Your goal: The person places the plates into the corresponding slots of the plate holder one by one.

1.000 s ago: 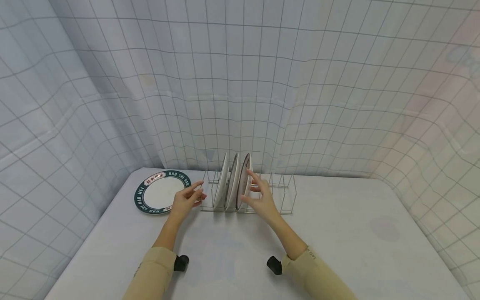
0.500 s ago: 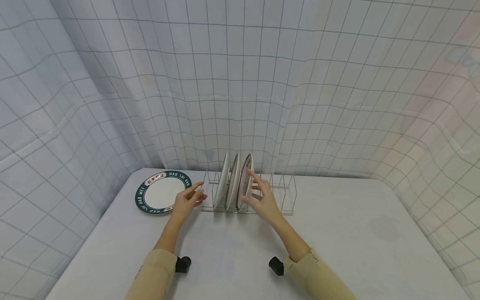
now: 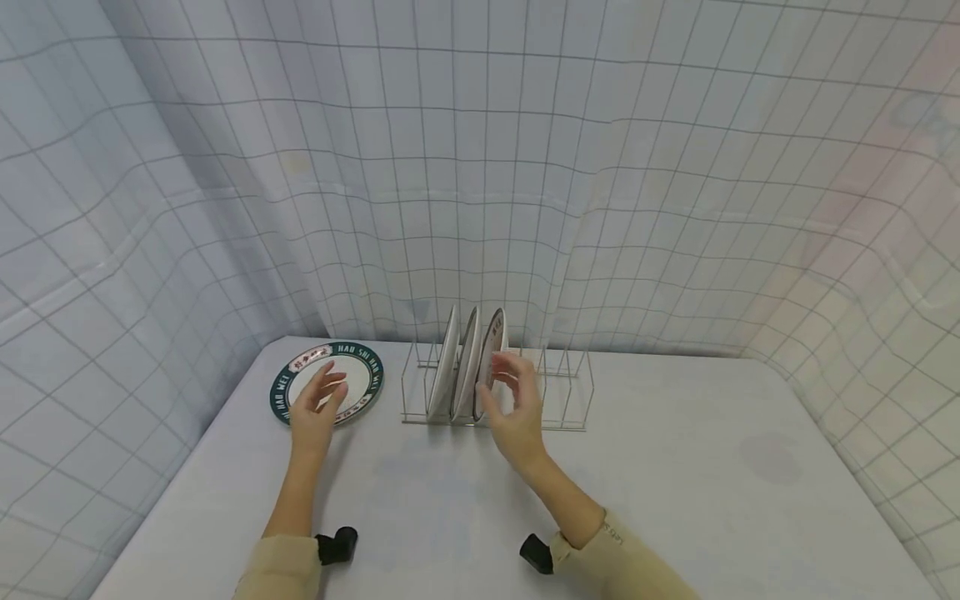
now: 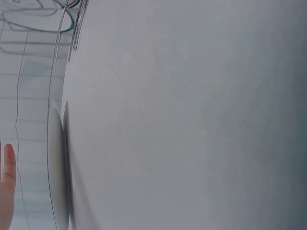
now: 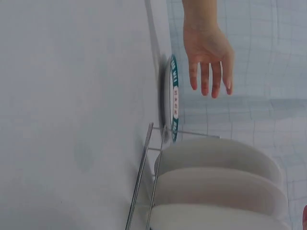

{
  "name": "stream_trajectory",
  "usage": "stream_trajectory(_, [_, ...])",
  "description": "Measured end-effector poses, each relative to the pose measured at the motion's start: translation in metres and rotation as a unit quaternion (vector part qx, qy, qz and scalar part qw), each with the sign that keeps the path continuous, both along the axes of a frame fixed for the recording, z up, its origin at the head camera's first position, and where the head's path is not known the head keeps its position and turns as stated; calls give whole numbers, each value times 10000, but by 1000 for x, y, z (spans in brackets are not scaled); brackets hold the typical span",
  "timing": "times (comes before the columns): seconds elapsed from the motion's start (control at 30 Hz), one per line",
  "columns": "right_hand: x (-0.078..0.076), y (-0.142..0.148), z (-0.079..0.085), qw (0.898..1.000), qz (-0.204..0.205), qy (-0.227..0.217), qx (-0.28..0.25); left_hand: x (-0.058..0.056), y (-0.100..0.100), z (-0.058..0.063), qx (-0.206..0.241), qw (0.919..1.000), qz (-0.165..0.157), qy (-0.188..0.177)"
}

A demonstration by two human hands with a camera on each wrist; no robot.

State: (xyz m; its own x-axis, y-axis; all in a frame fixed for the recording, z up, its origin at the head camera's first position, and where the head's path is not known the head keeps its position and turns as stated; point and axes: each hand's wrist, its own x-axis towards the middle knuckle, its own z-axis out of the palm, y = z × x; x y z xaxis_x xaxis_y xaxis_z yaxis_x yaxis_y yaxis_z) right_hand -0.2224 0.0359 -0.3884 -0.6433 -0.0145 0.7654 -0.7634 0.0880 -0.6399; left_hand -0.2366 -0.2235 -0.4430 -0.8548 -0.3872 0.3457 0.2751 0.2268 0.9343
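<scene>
My left hand (image 3: 313,412) hovers over the flat plate with a green lettered rim (image 3: 362,379), its fingers loosely bent and holding nothing. That same left hand (image 5: 206,45) shows spread fingers above the plate in the right wrist view. Three plates stand on edge in a wire rack (image 3: 562,428): a left one (image 3: 444,367), a middle one (image 3: 467,367) and a dark-edged right one (image 3: 493,329). Beside the right one is my right hand (image 3: 517,412), fingers relaxed, overlapping its face in the head view. A fingertip shows at the right wrist view's edge.
The rack's right half has bare wire slots. A white cloth-covered table (image 3: 675,467) reaches forward and to both sides. Grid-patterned curtains (image 3: 480,167) close off the back and the sides.
My left hand has moved left from the rack's left end to over the green-rimmed plate. The right hand's fingers have dropped lower beside the rightmost racked plate. The plates stay in place.
</scene>
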Motion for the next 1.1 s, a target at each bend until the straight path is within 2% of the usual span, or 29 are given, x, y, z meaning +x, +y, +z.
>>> stream_trajectory(0.07, [6,-8,2,9997,245,-19,66,-1,-16,-8,175,9996,206,116])
stream_trajectory(0.17, [12,-23,1,9974,669,-187,211,-1,-39,-19,405,9978,511,106])
stream_trajectory(0.23, [13,-33,-2,9939,963,-432,328,-2,-52,-25,354,9966,738,-16])
stream_trajectory(0.33, [14,-47,-7,9850,1344,-1000,408,0,-68,-26,471,9934,989,-344])
stream_trajectory(0.43, [10,-59,-12,9756,1534,-1532,346,2,-79,-25,788,9893,1053,-629])
stream_trajectory(0.6, [4,-77,-21,9603,1677,-2195,382,8,-95,-25,1342,9814,1056,-874])
stream_trajectory(0.77, [-5,-98,-40,9424,1709,-2824,541,13,-109,-28,1776,9718,865,-1290])
stream_trajectory(0.9, [-18,-114,-61,9219,1630,-3459,623,16,-117,-34,1824,9694,601,-1532])
stream_trajectory(1.0, [-24,-121,-70,8991,1710,-3999,495,16,-122,-39,1682,9709,470,-1640])
stream_trajectory(1.1, [-29,-127,-77,8722,1861,-4523,21,14,-127,-46,1658,9701,387,-1732])
